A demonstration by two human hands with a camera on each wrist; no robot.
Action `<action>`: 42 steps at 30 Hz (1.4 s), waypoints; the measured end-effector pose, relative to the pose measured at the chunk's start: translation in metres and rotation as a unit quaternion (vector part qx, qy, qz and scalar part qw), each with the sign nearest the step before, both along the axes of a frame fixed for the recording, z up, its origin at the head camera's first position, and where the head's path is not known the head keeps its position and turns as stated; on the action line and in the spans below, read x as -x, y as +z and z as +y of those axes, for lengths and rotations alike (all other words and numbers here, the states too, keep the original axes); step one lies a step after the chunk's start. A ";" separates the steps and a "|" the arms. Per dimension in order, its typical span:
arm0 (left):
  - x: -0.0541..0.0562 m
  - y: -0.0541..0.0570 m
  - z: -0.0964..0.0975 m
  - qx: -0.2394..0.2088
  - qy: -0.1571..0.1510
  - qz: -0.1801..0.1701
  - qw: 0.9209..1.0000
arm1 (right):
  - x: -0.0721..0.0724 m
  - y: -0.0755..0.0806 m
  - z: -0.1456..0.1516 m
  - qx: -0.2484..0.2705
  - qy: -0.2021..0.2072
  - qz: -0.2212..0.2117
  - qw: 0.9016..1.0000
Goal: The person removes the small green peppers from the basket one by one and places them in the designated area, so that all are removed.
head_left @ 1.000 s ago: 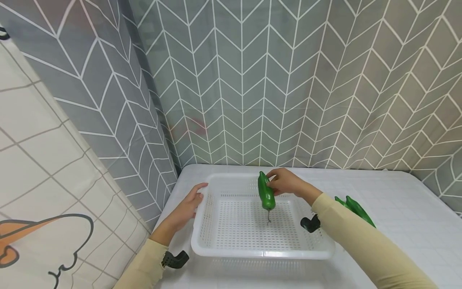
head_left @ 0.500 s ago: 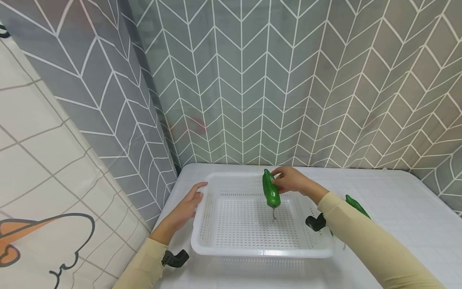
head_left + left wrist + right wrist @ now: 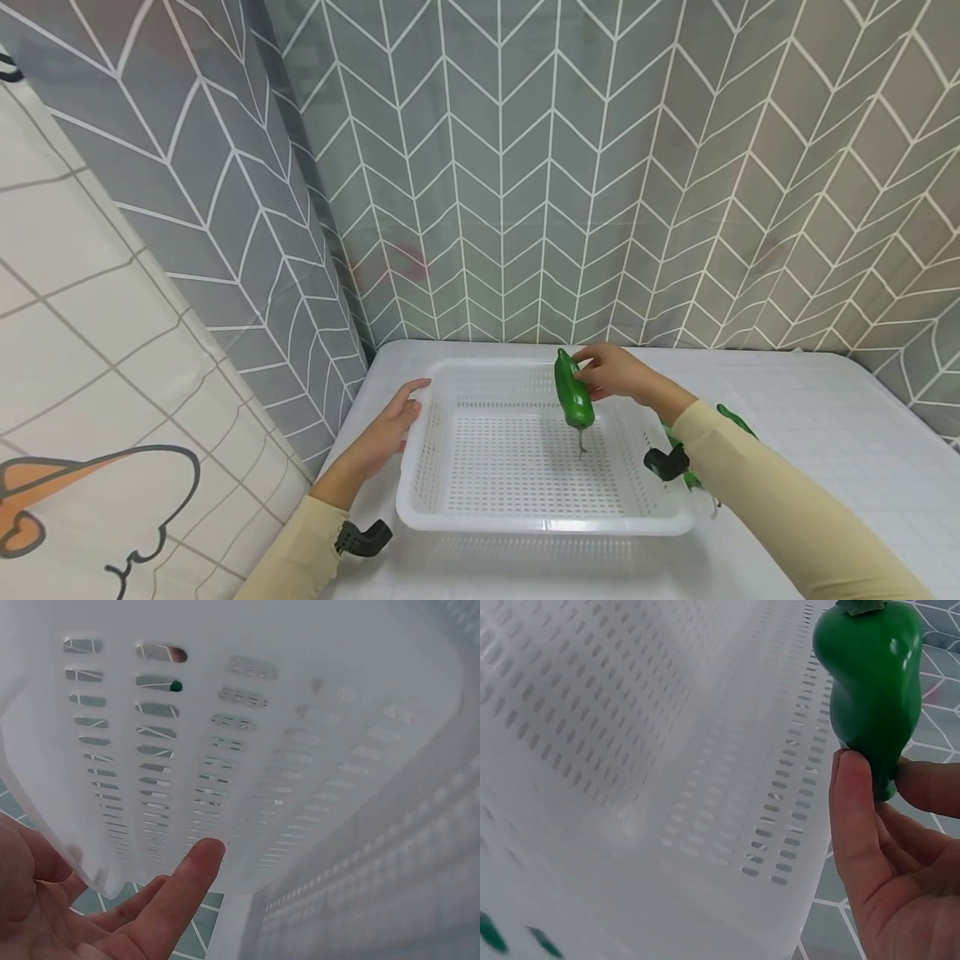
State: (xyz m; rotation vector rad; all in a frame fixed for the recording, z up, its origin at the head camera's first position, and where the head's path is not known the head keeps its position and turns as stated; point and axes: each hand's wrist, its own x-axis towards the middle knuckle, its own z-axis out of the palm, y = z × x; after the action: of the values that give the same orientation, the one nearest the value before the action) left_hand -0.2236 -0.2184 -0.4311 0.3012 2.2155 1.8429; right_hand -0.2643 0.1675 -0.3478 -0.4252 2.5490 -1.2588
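A white perforated plastic basket [image 3: 540, 526] stands on the table. At its left rim is my left hand [image 3: 384, 429]; in the left wrist view a finger [image 3: 184, 889] reaches under the rim along the outer side wall while other fingers lie past the rim. My right hand [image 3: 611, 375] pinches a glossy green pepper [image 3: 574, 393] near its narrow tip, between thumb and fingers. The pepper hangs over the right back part of the basket, tip up, stem down. In the right wrist view, the pepper [image 3: 874, 682] appears beside the perforated wall.
More green peppers [image 3: 737, 419] lie on the white table [image 3: 825, 433] right of the basket, partly hidden by the right sleeve [image 3: 757, 492]. A patterned grey curtain [image 3: 510, 208] hangs behind the table. A black wrist camera mount [image 3: 666, 462] overlaps the basket's right side.
My right hand has moved a little to the right with the pepper, toward the basket's right side. The sleeve now covers more of the peppers on the table. My left hand stays at the rim.
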 end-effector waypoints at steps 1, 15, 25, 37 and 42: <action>0.000 0.000 0.000 0.000 0.000 0.000 1.000 | 0.000 0.000 0.001 0.001 -0.001 -0.001 1.000; -0.001 -0.002 0.000 -0.002 0.001 -0.001 1.000 | -0.002 0.007 0.014 0.000 -0.011 0.002 1.000; -0.001 -0.003 -0.001 -0.004 0.002 -0.003 1.000 | -0.008 0.015 0.023 0.006 -0.008 0.005 1.000; -0.001 0.000 0.000 0.004 0.001 0.002 1.000 | -0.013 0.020 0.039 0.006 -0.008 0.010 1.000; -0.001 0.001 0.000 0.006 0.002 0.004 1.000 | -0.014 0.021 0.047 0.001 -0.012 0.013 1.000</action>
State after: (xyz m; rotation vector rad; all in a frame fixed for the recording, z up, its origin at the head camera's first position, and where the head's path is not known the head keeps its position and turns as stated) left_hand -0.2226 -0.2183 -0.4303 0.3019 2.2348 1.8323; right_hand -0.2501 0.2148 -0.3268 -0.4156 2.5814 -1.2708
